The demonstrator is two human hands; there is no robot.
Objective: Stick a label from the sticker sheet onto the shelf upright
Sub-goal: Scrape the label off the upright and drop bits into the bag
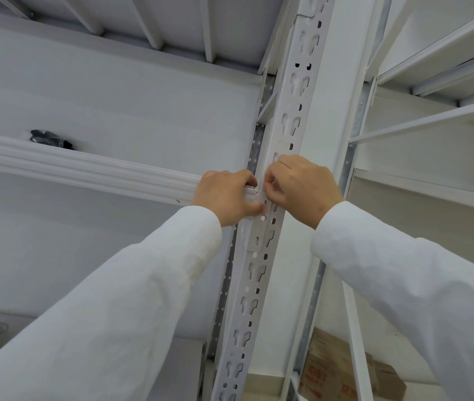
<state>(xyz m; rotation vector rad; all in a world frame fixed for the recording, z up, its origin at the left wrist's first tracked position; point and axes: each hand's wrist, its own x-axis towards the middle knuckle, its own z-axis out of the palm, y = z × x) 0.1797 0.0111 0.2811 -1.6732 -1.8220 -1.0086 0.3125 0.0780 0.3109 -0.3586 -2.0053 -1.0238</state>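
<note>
Pressing a label onto the shelf upright (286,117), where the shelf beam (85,172) joins it.
My left hand (225,198) and right hand (302,183) pinch something small and white, probably the label; next, smooth it flat.

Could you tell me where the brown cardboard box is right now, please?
In the head view, the cardboard box sits at the bottom right, low behind the shelf upright and below the right sleeve.

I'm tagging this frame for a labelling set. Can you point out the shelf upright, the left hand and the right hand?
shelf upright (259,273): head view, slotted front face below the hands.
left hand (225,196): head view, back of the hand.
right hand (302,188): head view, back of the hand.
</note>
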